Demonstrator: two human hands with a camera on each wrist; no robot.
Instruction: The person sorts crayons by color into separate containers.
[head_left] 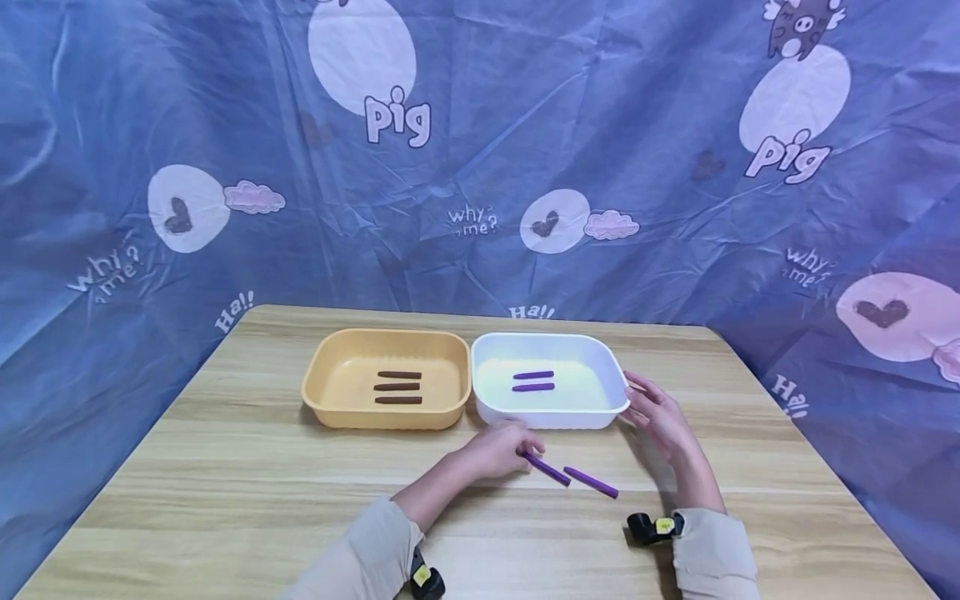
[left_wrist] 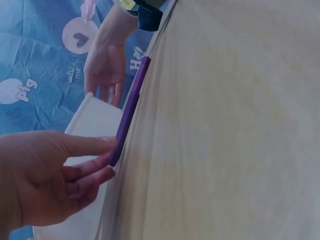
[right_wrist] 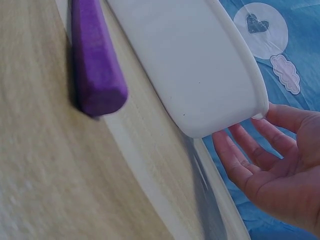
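Note:
In the head view my left hand point(head_left: 497, 450) pinches a purple crayon point(head_left: 549, 471) by its left end, in front of the white tray point(head_left: 551, 420). The left wrist view shows the thumb and fingertips on that crayon's tapered end. A second purple crayon point(head_left: 591, 482) lies on the table just to the right, its blunt end large in the right wrist view. Two purple crayons point(head_left: 533, 387) lie side by side inside the white tray. My right hand point(head_left: 662, 417) touches the tray's right end, fingers extended along the wall and rim point(right_wrist: 260, 107).
A yellow-orange tray point(head_left: 390, 418) stands directly left of the white one, with three brown crayons point(head_left: 397, 387) laid in a row inside. Beneath everything is a wood-grain table point(head_left: 225, 500). A blue printed cloth point(head_left: 465, 275) hangs behind and beside the table.

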